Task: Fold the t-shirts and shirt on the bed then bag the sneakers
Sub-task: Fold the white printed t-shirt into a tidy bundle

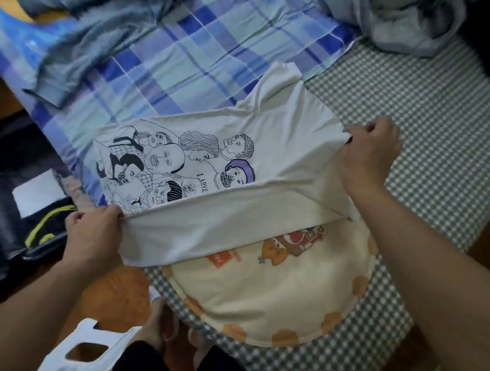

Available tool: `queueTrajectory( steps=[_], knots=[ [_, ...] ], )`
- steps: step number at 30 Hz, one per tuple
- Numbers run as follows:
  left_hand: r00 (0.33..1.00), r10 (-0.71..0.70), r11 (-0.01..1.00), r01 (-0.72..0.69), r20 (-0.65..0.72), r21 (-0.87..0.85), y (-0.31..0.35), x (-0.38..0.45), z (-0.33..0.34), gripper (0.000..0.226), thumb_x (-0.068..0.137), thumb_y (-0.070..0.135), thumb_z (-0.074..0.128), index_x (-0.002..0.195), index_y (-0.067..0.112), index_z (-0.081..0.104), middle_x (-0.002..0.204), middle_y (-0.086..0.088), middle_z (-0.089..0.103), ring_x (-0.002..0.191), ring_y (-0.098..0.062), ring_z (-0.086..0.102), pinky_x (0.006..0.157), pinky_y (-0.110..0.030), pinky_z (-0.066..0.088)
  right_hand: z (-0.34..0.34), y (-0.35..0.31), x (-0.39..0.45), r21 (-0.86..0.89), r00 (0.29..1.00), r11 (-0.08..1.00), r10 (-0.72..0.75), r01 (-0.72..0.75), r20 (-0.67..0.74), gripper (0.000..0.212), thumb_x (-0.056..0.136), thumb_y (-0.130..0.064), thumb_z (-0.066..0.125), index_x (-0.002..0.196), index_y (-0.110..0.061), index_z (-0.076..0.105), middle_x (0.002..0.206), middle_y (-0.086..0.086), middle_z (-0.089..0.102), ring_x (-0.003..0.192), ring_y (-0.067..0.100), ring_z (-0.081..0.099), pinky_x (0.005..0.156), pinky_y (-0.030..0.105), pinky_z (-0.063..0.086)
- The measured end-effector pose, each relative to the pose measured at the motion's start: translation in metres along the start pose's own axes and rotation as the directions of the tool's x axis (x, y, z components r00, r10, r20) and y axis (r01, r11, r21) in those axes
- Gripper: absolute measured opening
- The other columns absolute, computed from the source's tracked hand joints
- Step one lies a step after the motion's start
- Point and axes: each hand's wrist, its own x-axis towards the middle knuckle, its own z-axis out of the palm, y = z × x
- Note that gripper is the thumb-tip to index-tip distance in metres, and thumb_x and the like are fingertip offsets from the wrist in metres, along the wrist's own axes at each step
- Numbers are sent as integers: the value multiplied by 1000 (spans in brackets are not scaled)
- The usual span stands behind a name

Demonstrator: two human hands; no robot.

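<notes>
A cream t-shirt point(268, 147) with a black line drawing of faces lies across the bed, its near long side folded over the body. My left hand point(93, 231) pinches the hem end of that fold at the left. At the right, my right hand point(370, 152) grips the shoulder end. A grey-blue shirt point(83, 43) lies crumpled at the far left of the bed. No sneakers can be made out for certain.
A round cream cushion point(275, 294) with orange dots lies under the t-shirt's near edge. The bed has a blue plaid sheet point(205, 47) and a green gingham cover point(429, 104). A grey bundle point(403, 20) sits far right. A dark bag point(43, 228) and white stool point(87, 347) stand on the floor.
</notes>
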Motion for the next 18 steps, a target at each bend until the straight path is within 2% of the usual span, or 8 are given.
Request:
queueTrajectory(
  steps=[3, 5, 8, 10, 13, 15, 17, 18],
  knots=[
    [997, -26, 999, 24, -66, -29, -9, 29, 14, 16, 90, 7, 59, 87, 23, 58, 74, 1, 55, 82, -32, 62, 92, -52, 32, 33, -22, 22, -45, 995, 996, -79, 82, 62, 24, 88, -6, 55, 105, -16, 70, 118, 14, 53, 112, 35, 46, 91, 45, 37],
    [995, -62, 995, 56, -76, -86, -13, 47, 24, 10, 96, 14, 55, 94, 20, 63, 81, -6, 63, 85, -33, 61, 98, -51, 31, 56, -33, 26, -53, 995, 998, -29, 35, 98, 34, 90, -4, 55, 119, -14, 68, 130, 15, 49, 120, 38, 43, 96, 46, 35],
    [974, -140, 984, 118, -175, -131, -13, 58, 46, 13, 94, 17, 61, 106, 13, 63, 98, -18, 62, 97, -39, 56, 100, -57, 35, 97, -44, 1, -5, 979, 999, 43, -43, 201, 59, 93, -6, 51, 150, -14, 38, 158, 18, 26, 138, 39, 29, 110, 48, 29],
    [936, -255, 945, 188, -243, -268, 2, 47, 54, 29, 93, 20, 63, 119, 8, 58, 121, -28, 52, 117, -46, 46, 101, -61, 34, 109, -41, -33, 74, 967, 992, 85, -106, 241, 70, 90, -1, 50, 154, -14, 27, 163, 16, 16, 145, 37, 21, 116, 47, 25],
    [919, -236, 896, 80, -316, -437, 38, 6, 68, 35, 89, 25, 57, 118, 4, 58, 121, -30, 49, 118, -49, 43, 95, -60, 38, 96, -6, -106, 233, 938, 927, 233, -293, 255, 57, 91, -4, 53, 146, -14, 40, 155, 11, 29, 139, 29, 30, 110, 37, 29],
    [922, -4, 896, -169, -387, -411, 65, -24, 77, 39, 83, 29, 55, 111, 3, 63, 110, -24, 54, 104, -45, 50, 86, -54, 41, 87, 31, -145, 320, 816, 753, 499, -575, 291, 44, 89, -7, 54, 132, -12, 50, 139, 14, 47, 122, 28, 49, 100, 35, 41],
    [859, 320, 850, -447, -400, -279, 93, -46, 88, 36, 82, 29, 56, 108, 6, 68, 108, -18, 56, 96, -42, 54, 80, -50, 42, 88, 64, -157, 434, 555, 383, 731, -816, 397, 33, 86, -6, 55, 118, -13, 51, 108, 14, 64, 95, 27, 64, 78, 34, 57],
    [810, 450, 812, -547, -376, -206, 106, -52, 93, 36, 82, 29, 57, 109, 9, 69, 110, -16, 57, 97, -41, 56, 81, -49, 42, 93, 77, -151, 482, 435, 188, 766, -856, 473, 32, 85, -4, 58, 115, -13, 50, 96, 13, 66, 82, 23, 65, 65, 28, 57]
  ],
)
